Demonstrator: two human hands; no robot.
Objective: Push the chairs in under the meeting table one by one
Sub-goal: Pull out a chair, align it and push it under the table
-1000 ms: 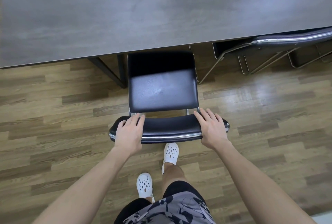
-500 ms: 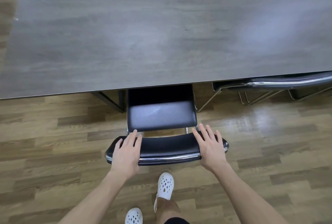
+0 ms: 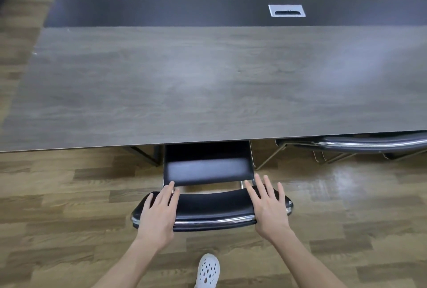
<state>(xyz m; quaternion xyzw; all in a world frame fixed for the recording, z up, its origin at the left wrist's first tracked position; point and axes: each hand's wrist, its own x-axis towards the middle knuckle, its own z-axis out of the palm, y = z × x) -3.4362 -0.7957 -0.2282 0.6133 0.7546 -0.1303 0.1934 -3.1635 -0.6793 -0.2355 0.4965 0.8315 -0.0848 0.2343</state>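
Observation:
A black padded chair [image 3: 212, 206] with a chrome frame stands in front of me, its seat partly hidden under the near edge of the grey wood-grain meeting table [image 3: 208, 84]. My left hand [image 3: 158, 212] lies flat on the left end of the backrest top. My right hand [image 3: 269, 206] rests on the right end with its fingers straight and spread. A second black chair [image 3: 369, 143] sits tucked under the table at the right, only its backrest and chrome legs showing.
A dark strip runs along the table's middle with a silver cable port [image 3: 286, 10]. Dark table legs [image 3: 147, 156] stand just left of the chair seat. Wood-plank floor [image 3: 69, 206] spreads around me, and my white clog [image 3: 208, 269] is below the chair.
The chair has slid forward, so more of its seat is under the table edge. Both hands stayed on the backrest and moved with it. My view has lifted to take in more tabletop.

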